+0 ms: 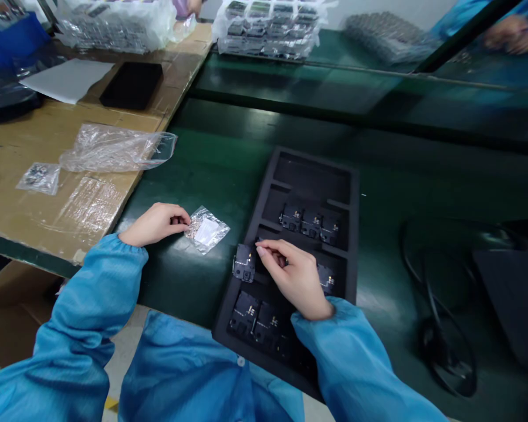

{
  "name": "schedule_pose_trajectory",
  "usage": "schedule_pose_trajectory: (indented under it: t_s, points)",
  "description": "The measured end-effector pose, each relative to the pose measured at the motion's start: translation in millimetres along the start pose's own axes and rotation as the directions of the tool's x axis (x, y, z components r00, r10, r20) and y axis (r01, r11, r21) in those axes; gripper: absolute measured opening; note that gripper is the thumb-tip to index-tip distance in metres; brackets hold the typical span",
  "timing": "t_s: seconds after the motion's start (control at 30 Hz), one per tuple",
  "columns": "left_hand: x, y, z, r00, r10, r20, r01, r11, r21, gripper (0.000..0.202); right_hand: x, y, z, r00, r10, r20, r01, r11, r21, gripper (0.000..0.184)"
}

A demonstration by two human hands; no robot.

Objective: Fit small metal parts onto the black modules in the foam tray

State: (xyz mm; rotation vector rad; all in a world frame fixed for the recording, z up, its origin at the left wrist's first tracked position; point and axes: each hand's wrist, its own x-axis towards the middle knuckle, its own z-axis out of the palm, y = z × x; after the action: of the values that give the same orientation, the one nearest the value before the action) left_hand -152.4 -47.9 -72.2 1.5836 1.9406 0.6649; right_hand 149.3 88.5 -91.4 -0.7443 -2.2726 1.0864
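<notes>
The left hand (156, 224) pinches one foil packet (206, 230), left of the black tray (354, 234). The right hand (294, 278), fingertips pinched together (on what, unclear), is over the tray beside one black part (244, 262). Six more show in its slots. One clear bag (114, 146) lies farther left.

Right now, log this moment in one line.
left hand: pinches clear packet | right hand: over foam tray, fingers beside black module | surface: green belt
</notes>
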Motion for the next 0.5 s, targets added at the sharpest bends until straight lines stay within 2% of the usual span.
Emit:
schedule_pose_trajectory:
  t_s: [0.13, 0.2, 0.27, 0.33, 0.4, 0.43, 0.5]
  points:
    - [-5, -3, -3.2, 0.994, -0.075, -0.075, 0.064, 0.988, -0.137, 0.021, 0, 1, -1, 1.000, -0.003, -0.009, 0.003, 1.000, -0.002, 0.021]
    - [-7, -4, -4.7, 0.991, -0.093, -0.094, 0.078, 0.985, -0.154, 0.021, 1, 0, -3, 1.000, -0.012, -0.017, 0.011, 1.000, -0.011, 0.019]
    - [-9, -4, -5.5, 0.992, -0.099, -0.072, 0.090, 0.988, -0.123, 0.018, 3, -5, -4, 0.999, -0.047, -0.026, 0.046, 0.999, -0.027, 0.017]
    - [-9, -4, -5.3, 0.995, -0.097, -0.029, 0.093, 0.991, -0.095, 0.015, 7, -18, -4, 0.991, -0.136, 0.004, 0.136, 0.990, -0.048, 0.015]
    - [-9, -5, -4.5, 0.996, -0.084, 0.001, 0.084, 0.993, -0.084, 0.015, 12, -37, 3, 0.961, -0.248, 0.122, 0.261, 0.959, -0.107, 0.014]
    - [-9, -5, -3.9, 0.997, -0.074, 0.007, 0.074, 0.994, -0.078, 0.015, 15, -48, 9, 0.932, -0.288, 0.221, 0.326, 0.931, -0.162, 0.013]
    - [-9, -5, -3.0, 0.998, -0.055, 0.011, 0.055, 0.996, -0.066, 0.016, 22, -68, 26, 0.862, -0.279, 0.422, 0.428, 0.847, -0.315, 0.024]
